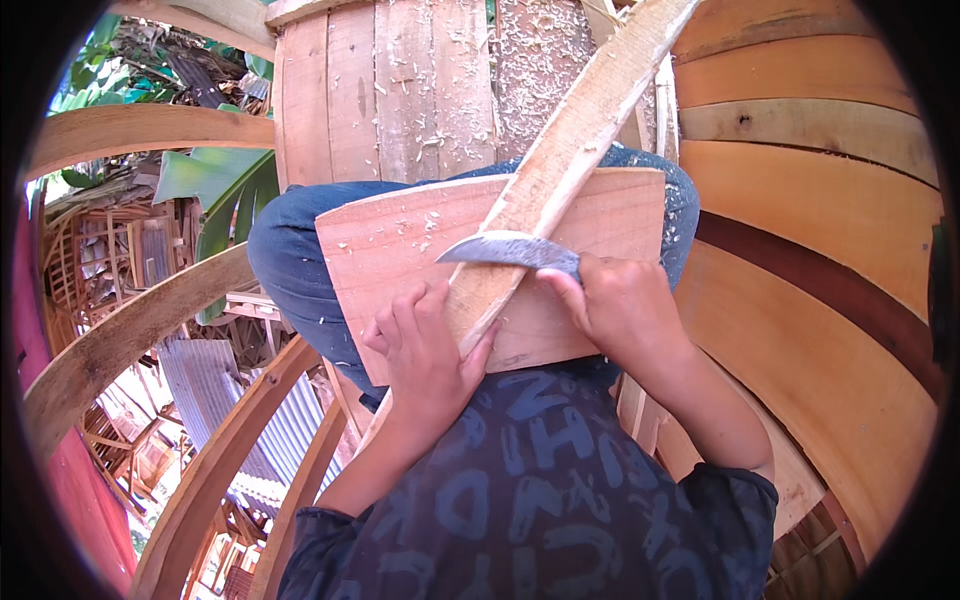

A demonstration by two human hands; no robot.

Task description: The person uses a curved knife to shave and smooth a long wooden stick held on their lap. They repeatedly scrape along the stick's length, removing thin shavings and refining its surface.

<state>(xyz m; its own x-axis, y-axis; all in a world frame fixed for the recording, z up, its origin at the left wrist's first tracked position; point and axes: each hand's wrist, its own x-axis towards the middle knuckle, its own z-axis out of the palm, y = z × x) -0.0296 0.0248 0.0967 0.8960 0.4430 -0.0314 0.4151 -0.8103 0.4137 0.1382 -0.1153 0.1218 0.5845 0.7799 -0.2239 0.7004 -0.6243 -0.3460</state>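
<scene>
A long, rough wooden strip [575, 150] slants from the upper right down across a flat wooden board [610, 225] on my lap. My left hand [425, 345] grips the strip's lower part, fingers on one side and thumb on the other. In my right hand [625, 305] is a knife with a curved, pointed blade [510, 250]; its handle is hidden in my fist. The blade lies across the strip, just above my left hand, its tip pointing left. Small pale shavings are scattered on the board and on my blue trousers.
Plank flooring [400, 90] strewn with wood shavings lies ahead of me. Curved planks form a wall [800, 190] on my right. Bent wooden ribs [150, 315] rise on the left, with banana leaves [215, 180] and corrugated metal sheets [200, 385] beyond them.
</scene>
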